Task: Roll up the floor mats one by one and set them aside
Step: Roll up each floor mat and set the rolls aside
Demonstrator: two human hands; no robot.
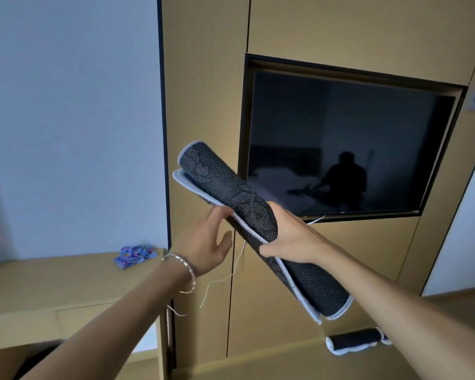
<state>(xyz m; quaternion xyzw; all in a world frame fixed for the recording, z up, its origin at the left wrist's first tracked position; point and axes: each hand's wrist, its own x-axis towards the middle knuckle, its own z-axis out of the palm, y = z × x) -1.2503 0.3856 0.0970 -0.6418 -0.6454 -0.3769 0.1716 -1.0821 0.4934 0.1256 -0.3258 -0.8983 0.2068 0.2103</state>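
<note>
Before TV (340, 144), R hand (288, 237) grips rolled mat (231, 187) mid-length; L hand (206, 242) slack, touching it.

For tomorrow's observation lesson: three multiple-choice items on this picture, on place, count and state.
1. Where is the second rolled mat? A on the floor by the wood panelling; B on a chair; C on a hook.
2. Rolled mats in view? A one; B two; C four.
3. The right hand and the held mat? A grips it; B hovers clear; C lies beneath.
Key: 1 A, at the panelling's foot; 2 B, one held, one on the floor; 3 A, the hand wraps the roll.
</note>
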